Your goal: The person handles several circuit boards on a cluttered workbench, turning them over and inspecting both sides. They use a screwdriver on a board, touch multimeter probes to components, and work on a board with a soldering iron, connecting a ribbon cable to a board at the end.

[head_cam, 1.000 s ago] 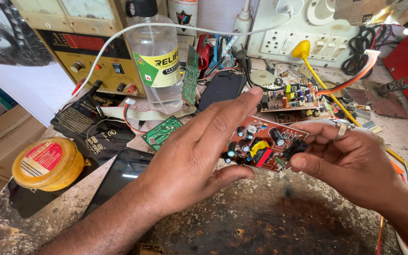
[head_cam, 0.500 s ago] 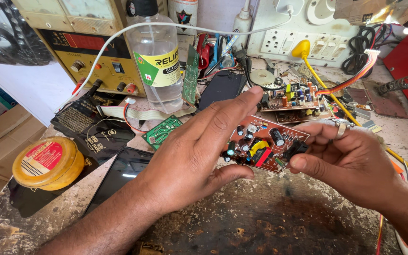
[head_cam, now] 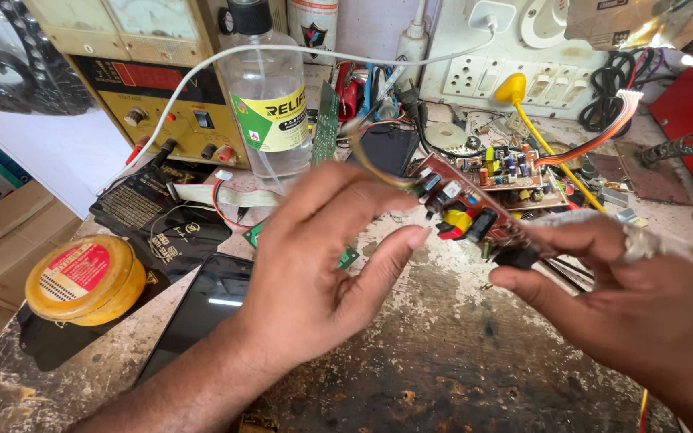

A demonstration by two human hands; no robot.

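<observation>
1. Hands are meeting over the middle of the worn bench: the right hand is pinching the near, lower end of a red circuit board between thumb and fingers, closed on it and holding it clear of the bench.
2. Left hand is hovering just left of the board with fingers loosely spread and curved, its fingertips near the board's upper end; whether they are touching it I cannot tell, and it is gripping nothing.
3. Board's long axis is running diagonally, from its upper end by the left fingertips down toward the right hand, component side tilting toward the camera. The right hand is the nearer one, being the 1 actually holding it.
4. Lying behind it on the bench is a second populated board with a red ribbon lead curving off its right side.
5. Farther out, a clear plastic bottle is standing before a yellow power supply, a dark phone is lying face up under the left wrist, and a round yellow tin is sitting at the bench's left edge.
</observation>
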